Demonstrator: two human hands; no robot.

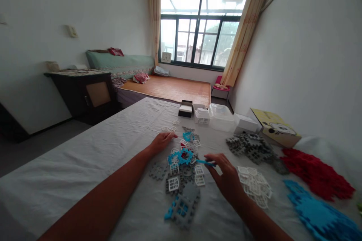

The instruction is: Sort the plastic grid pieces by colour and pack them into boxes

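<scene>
My right hand [223, 169] pinches a thin blue plastic piece [205, 162] seen nearly edge-on, just right of the middle pile. Farther back, my left hand [164, 140] is closed with its fingers curled together; whether anything is between the fingertips is hidden. Close to it lie small white window-frame pieces [169, 128]. Between my hands is a pile of interlocking plastic tiles: a blue ring-shaped piece [186, 156], a red piece [183, 144], white window frames [173, 184] and grey notched tiles [187, 171]. Nearest me lies a grey tile with a blue centre [182, 209].
At right lie heaps of white frames [254, 185], dark grey tiles [251, 147], red tiles [316, 173] and blue tiles [319, 209]. Behind stand a black box [185, 113], clear plastic containers [222, 116] and a yellow box [275, 126]. A white cloth [93, 158] covers the surface.
</scene>
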